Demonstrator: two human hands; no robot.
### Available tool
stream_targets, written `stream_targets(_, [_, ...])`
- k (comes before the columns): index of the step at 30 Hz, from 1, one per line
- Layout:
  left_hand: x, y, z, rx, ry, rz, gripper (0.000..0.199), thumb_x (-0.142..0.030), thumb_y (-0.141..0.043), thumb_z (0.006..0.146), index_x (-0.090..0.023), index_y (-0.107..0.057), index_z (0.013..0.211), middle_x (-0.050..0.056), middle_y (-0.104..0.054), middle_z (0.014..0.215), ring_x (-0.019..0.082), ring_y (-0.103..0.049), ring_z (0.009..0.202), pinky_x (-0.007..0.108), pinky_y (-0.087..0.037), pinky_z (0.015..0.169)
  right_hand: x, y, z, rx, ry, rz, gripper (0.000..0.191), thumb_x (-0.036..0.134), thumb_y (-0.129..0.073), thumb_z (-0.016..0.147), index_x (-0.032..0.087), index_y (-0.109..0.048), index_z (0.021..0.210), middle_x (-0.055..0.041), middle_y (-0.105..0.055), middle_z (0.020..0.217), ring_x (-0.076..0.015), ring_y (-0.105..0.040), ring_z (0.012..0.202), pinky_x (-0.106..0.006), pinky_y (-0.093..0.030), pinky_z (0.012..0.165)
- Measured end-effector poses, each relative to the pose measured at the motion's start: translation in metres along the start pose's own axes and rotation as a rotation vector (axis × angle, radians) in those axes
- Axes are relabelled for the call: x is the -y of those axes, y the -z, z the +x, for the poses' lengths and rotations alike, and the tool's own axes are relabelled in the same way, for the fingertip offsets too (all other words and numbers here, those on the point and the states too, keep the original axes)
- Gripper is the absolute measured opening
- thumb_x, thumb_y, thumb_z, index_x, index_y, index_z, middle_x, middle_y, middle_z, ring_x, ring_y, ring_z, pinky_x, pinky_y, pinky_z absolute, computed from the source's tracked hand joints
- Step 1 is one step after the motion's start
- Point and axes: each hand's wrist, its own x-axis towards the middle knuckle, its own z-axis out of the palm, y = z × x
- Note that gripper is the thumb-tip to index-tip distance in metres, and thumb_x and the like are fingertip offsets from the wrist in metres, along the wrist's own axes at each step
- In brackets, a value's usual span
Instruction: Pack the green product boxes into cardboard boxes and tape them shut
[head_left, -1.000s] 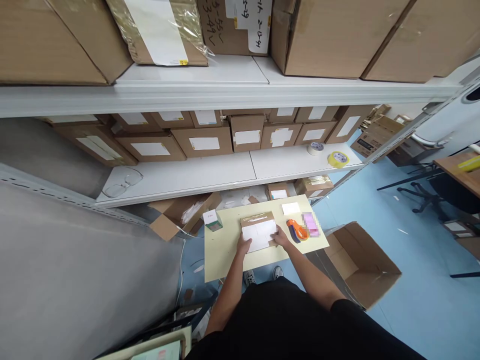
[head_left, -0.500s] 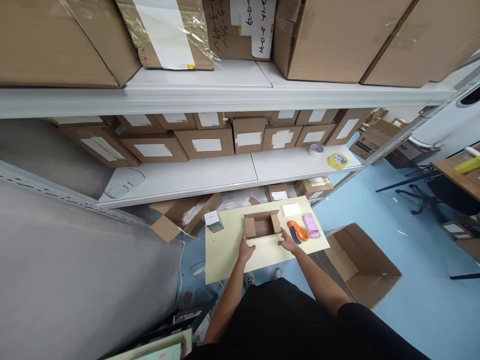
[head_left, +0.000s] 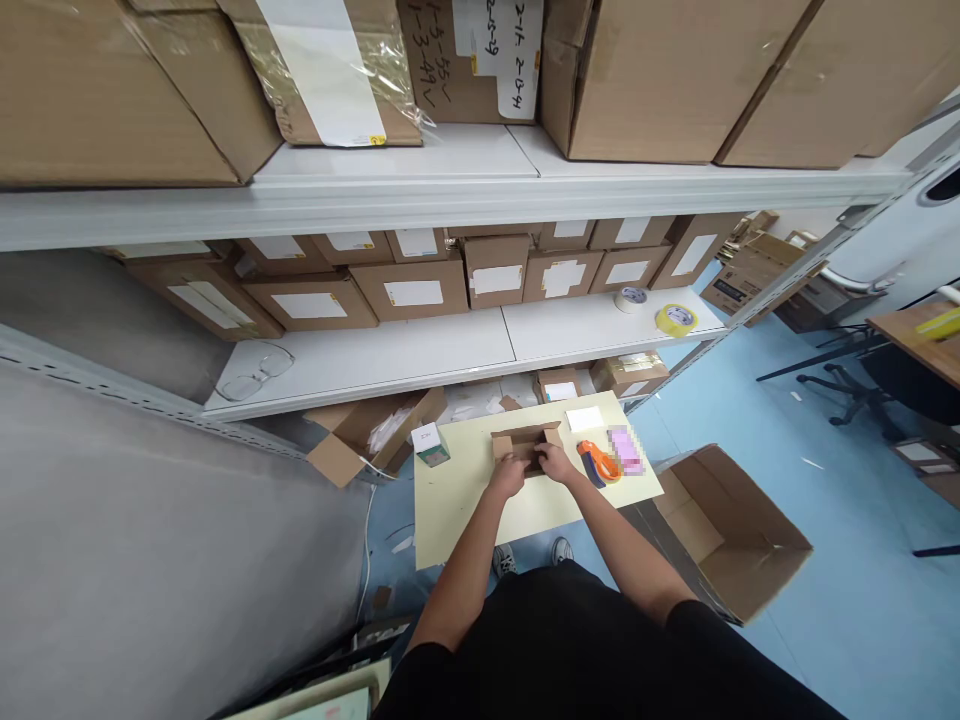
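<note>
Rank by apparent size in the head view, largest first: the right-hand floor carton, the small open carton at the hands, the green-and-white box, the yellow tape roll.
1. Floor carton
2. Small open carton
3. Green-and-white box and yellow tape roll: too alike to rank

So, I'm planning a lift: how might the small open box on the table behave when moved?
The small open box is probably light: its visible inside is bare cardboard. Its thin far flap may bend easily. Sitting low and wide, it seems unlikely to tip.
</note>
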Motion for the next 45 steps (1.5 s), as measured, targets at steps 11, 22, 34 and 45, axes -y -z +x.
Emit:
stream_targets(11, [0.031, -0.002, -0.048, -0.072, 0.296, 0.303, 0.067, -0.029, -0.089, 0.071, -0.023, -0.065, 0.133, 0.015, -0.019, 0.174, 0.044, -0.013, 0.159, 0.065, -0.020, 0.124, -0.039, 0.010, -0.030, 0.099, -0.137, -0.345, 0.105, 0.036, -0.088, 0.068, 0.027, -0.037, 0.160, -0.0144, -0.009, 0.175, -0.0405, -0.009, 0.161, -0.051, -0.030, 0.122])
stream_targets(22, [0.025, -0.018, -0.055, -0.195, 0.273, 0.168, 0.004, -0.018, -0.070, 0.089, -0.019, -0.072, 0.085, 0.010, -0.038, 0.167, 0.034, -0.054, 0.138, 0.050, -0.041, 0.118, -0.020, 0.013, 0.007, -0.013, 0.002, -0.440, 0.086, 0.022, -0.071, 0.080, 0.033, -0.040, 0.160, -0.0112, -0.025, 0.171, -0.0404, -0.022, 0.156, -0.056, -0.028, 0.120])
stream_targets(34, [-0.041, -0.051, -0.137, -0.572, 0.344, 0.225, 0.019, -0.026, -0.062, 0.094, -0.026, -0.077, 0.107, 0.006, -0.048, 0.161, 0.028, -0.039, 0.153, 0.052, -0.038, 0.125, 0.023, 0.027, 0.026, 0.008, 0.420, -0.411, 0.032, 0.031, -0.049, 0.101, 0.028, -0.070, 0.125, -0.0119, -0.067, 0.136, -0.0333, -0.044, 0.142, -0.059, -0.013, 0.123])
stream_targets(45, [-0.094, -0.124, -0.229, -0.773, 0.590, 0.132, 0.015, -0.020, -0.071, 0.084, -0.025, -0.077, 0.097, 0.004, -0.035, 0.169, 0.032, -0.032, 0.156, 0.053, -0.035, 0.126, 0.035, 0.014, -0.020, 0.412, 0.710, -0.492, 0.027, 0.028, -0.053, 0.096, 0.024, -0.076, 0.111, -0.0126, -0.073, 0.118, -0.0306, -0.059, 0.120, -0.050, -0.030, 0.117])
